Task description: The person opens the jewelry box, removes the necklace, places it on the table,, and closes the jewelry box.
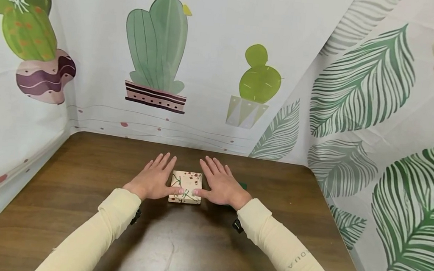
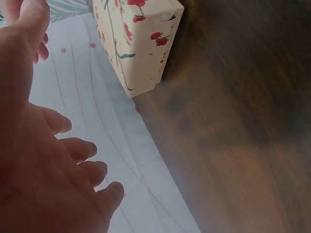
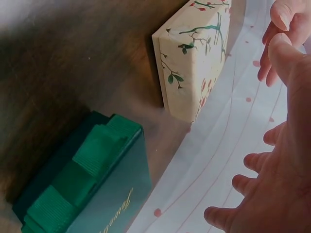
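A cream box (image 1: 187, 181) with red blossoms and green twigs sits on the brown table, between my two hands. My left hand (image 1: 154, 180) is at the box's left side, fingers straight and thumb reaching over its top. On the other side my right hand (image 1: 221, 183) mirrors it, fingers spread and thumb also over the top. In both wrist views the hands hover apart from the box (image 3: 194, 63), gripping nothing. A green box (image 3: 116, 179) with a ribbon bow and gold lettering stands to the right, mostly hidden under my right hand in the head view.
The wooden table (image 1: 178, 243) ends at a white cloth backdrop (image 1: 215, 59) printed with cacti. Another cloth with large leaves (image 1: 367, 79) hangs along the right side. Dark straps (image 1: 237, 225) circle the wrists below the rolled cream sleeves (image 1: 90, 236).
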The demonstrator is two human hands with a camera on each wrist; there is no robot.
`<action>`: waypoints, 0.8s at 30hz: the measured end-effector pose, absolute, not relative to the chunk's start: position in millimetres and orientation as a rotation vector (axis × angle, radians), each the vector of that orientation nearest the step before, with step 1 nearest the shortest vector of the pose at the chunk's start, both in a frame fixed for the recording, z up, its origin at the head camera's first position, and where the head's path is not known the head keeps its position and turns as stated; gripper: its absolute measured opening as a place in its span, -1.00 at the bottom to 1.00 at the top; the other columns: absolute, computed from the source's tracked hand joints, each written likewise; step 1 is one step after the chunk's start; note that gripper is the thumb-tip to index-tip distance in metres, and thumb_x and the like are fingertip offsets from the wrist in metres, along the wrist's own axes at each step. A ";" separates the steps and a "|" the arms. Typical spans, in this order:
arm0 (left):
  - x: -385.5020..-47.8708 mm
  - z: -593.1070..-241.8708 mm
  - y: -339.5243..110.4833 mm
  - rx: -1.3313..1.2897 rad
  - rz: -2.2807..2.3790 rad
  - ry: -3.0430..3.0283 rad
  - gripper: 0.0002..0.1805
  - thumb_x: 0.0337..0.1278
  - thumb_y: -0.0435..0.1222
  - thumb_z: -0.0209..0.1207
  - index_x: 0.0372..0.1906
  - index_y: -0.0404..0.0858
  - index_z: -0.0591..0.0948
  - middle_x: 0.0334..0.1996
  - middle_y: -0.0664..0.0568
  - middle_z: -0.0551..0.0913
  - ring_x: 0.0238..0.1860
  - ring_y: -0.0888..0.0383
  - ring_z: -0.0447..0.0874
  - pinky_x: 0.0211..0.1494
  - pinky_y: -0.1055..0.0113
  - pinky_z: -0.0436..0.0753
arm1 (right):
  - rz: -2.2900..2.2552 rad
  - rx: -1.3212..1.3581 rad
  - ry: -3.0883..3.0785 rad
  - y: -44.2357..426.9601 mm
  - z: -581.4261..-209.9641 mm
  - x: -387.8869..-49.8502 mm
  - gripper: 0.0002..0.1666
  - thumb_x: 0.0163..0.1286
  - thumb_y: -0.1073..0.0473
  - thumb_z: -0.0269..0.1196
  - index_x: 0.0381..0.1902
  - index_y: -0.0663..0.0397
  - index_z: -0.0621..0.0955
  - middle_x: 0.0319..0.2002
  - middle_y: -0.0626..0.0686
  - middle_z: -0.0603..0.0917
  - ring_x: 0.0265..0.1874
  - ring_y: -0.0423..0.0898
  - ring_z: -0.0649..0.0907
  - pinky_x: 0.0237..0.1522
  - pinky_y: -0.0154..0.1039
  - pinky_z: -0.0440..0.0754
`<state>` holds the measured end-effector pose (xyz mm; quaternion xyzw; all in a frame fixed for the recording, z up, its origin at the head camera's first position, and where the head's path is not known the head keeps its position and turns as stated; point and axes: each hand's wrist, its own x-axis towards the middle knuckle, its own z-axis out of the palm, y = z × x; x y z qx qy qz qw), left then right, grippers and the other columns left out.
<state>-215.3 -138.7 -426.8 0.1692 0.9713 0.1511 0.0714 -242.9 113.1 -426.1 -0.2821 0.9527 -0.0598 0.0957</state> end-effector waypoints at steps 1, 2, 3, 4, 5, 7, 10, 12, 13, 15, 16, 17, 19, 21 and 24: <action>-215.1 -427.3 -139.0 0.508 0.457 2.917 0.15 0.34 0.27 0.18 0.66 -0.39 -0.01 0.67 -0.40 -0.09 0.67 -0.39 -0.14 0.65 -0.31 0.04 | -0.182 -0.837 2.821 112.3 -426.3 -242.4 0.18 0.47 -0.52 0.07 0.73 -0.14 -0.16 0.74 0.02 -0.19 0.72 0.10 -0.11 0.66 0.28 -0.05; -214.8 -427.7 -139.3 0.510 0.460 2.915 0.15 0.34 0.26 0.18 0.66 -0.40 -0.01 0.67 -0.41 -0.09 0.67 -0.39 -0.13 0.65 -0.31 0.04 | -0.184 -0.839 2.820 111.6 -426.7 -242.1 0.18 0.47 -0.52 0.07 0.73 -0.14 -0.16 0.74 0.02 -0.18 0.72 0.10 -0.11 0.66 0.28 -0.05; -214.7 -428.3 -139.6 0.511 0.462 2.913 0.15 0.35 0.26 0.18 0.66 -0.41 -0.01 0.66 -0.41 -0.08 0.67 -0.39 -0.13 0.65 -0.31 0.05 | -0.188 -0.841 2.819 110.9 -427.1 -241.9 0.18 0.47 -0.52 0.07 0.73 -0.13 -0.16 0.74 0.04 -0.18 0.72 0.10 -0.11 0.66 0.28 -0.04; -214.7 -429.0 -139.8 0.512 0.465 2.910 0.15 0.35 0.26 0.18 0.66 -0.42 -0.02 0.66 -0.41 -0.08 0.67 -0.39 -0.12 0.65 -0.31 0.05 | -0.194 -0.842 2.816 110.4 -427.4 -241.3 0.17 0.47 -0.51 0.07 0.73 -0.13 -0.15 0.74 0.04 -0.17 0.72 0.10 -0.11 0.66 0.28 -0.04; -214.7 -429.7 -139.9 0.513 0.467 2.908 0.15 0.35 0.25 0.19 0.65 -0.43 -0.02 0.66 -0.41 -0.08 0.67 -0.40 -0.12 0.65 -0.31 0.06 | -0.199 -0.842 2.813 109.8 -427.8 -240.9 0.17 0.48 -0.50 0.08 0.73 -0.13 -0.15 0.74 0.04 -0.17 0.72 0.10 -0.11 0.66 0.28 -0.05; -214.9 -431.6 -140.2 0.518 0.466 2.903 0.16 0.35 0.26 0.18 0.65 -0.44 -0.02 0.66 -0.41 -0.08 0.67 -0.40 -0.11 0.65 -0.30 0.06 | -0.190 -0.841 2.809 109.2 -429.4 -240.2 0.17 0.48 -0.49 0.08 0.73 -0.12 -0.15 0.74 0.04 -0.17 0.72 0.09 -0.11 0.66 0.28 -0.04; -215.5 -434.9 -140.4 0.526 0.471 2.894 0.18 0.33 0.27 0.19 0.65 -0.45 -0.03 0.66 -0.41 -0.08 0.67 -0.39 -0.10 0.65 -0.30 0.07 | -0.175 -0.841 2.804 108.8 -432.9 -239.8 0.18 0.48 -0.49 0.09 0.73 -0.12 -0.17 0.74 0.03 -0.18 0.72 0.09 -0.10 0.66 0.27 -0.03; -216.1 -437.3 -140.6 0.535 0.473 2.892 0.20 0.31 0.28 0.20 0.65 -0.45 -0.03 0.66 -0.41 -0.07 0.67 -0.39 -0.09 0.65 -0.30 0.07 | -0.163 -0.846 2.805 108.7 -435.6 -240.1 0.19 0.47 -0.50 0.08 0.73 -0.11 -0.17 0.74 0.04 -0.17 0.72 0.10 -0.08 0.66 0.27 -0.01; -216.3 -438.3 -140.7 0.541 0.470 2.892 0.20 0.30 0.28 0.21 0.65 -0.45 -0.03 0.66 -0.41 -0.07 0.66 -0.39 -0.09 0.64 -0.31 0.08 | -0.162 -0.848 2.803 108.4 -436.7 -240.3 0.20 0.47 -0.50 0.09 0.73 -0.11 -0.17 0.74 0.04 -0.17 0.72 0.11 -0.08 0.66 0.27 0.00; -216.4 -439.9 -140.8 0.547 0.467 2.890 0.22 0.28 0.29 0.23 0.65 -0.44 -0.03 0.67 -0.40 -0.07 0.67 -0.38 -0.10 0.65 -0.30 0.07 | -0.163 -0.854 2.801 107.7 -438.5 -240.5 0.21 0.46 -0.49 0.11 0.73 -0.09 -0.16 0.74 0.06 -0.15 0.72 0.11 -0.07 0.65 0.28 0.01; -216.5 -440.9 -141.0 0.552 0.466 2.889 0.23 0.26 0.29 0.24 0.65 -0.44 -0.04 0.67 -0.39 -0.07 0.68 -0.37 -0.10 0.65 -0.29 0.07 | -0.164 -0.856 2.800 107.4 -439.2 -240.4 0.21 0.45 -0.49 0.13 0.73 -0.08 -0.15 0.74 0.06 -0.14 0.72 0.11 -0.07 0.65 0.28 0.02; -216.6 -442.0 -141.1 0.560 0.466 2.890 0.24 0.25 0.29 0.26 0.65 -0.45 -0.03 0.67 -0.39 -0.07 0.67 -0.37 -0.10 0.65 -0.30 0.08 | -0.159 -0.856 2.798 106.9 -439.8 -240.3 0.22 0.44 -0.49 0.14 0.72 -0.08 -0.14 0.74 0.07 -0.14 0.72 0.11 -0.07 0.65 0.28 0.02; -217.1 -444.2 -141.5 0.568 0.473 2.886 0.26 0.22 0.28 0.29 0.65 -0.45 -0.04 0.67 -0.38 -0.07 0.68 -0.36 -0.10 0.65 -0.29 0.08 | -0.140 -0.855 2.793 106.0 -441.0 -239.9 0.23 0.43 -0.49 0.15 0.72 -0.07 -0.14 0.73 0.08 -0.14 0.72 0.11 -0.08 0.65 0.27 0.04; -217.8 -446.7 -142.1 0.573 0.487 2.882 0.27 0.20 0.27 0.31 0.65 -0.45 -0.04 0.67 -0.39 -0.06 0.68 -0.35 -0.10 0.65 -0.28 0.08 | -0.128 -0.857 2.793 105.2 -442.2 -239.7 0.25 0.42 -0.50 0.16 0.72 -0.06 -0.13 0.73 0.09 -0.13 0.72 0.11 -0.07 0.65 0.26 0.05; -218.0 -449.5 -143.2 0.579 0.499 2.879 0.30 0.16 0.27 0.34 0.64 -0.47 -0.03 0.66 -0.40 -0.05 0.68 -0.36 -0.09 0.65 -0.27 0.09 | -0.122 -0.864 2.788 103.8 -444.1 -239.8 0.28 0.39 -0.53 0.17 0.72 -0.06 -0.14 0.73 0.10 -0.14 0.72 0.12 -0.07 0.65 0.25 0.06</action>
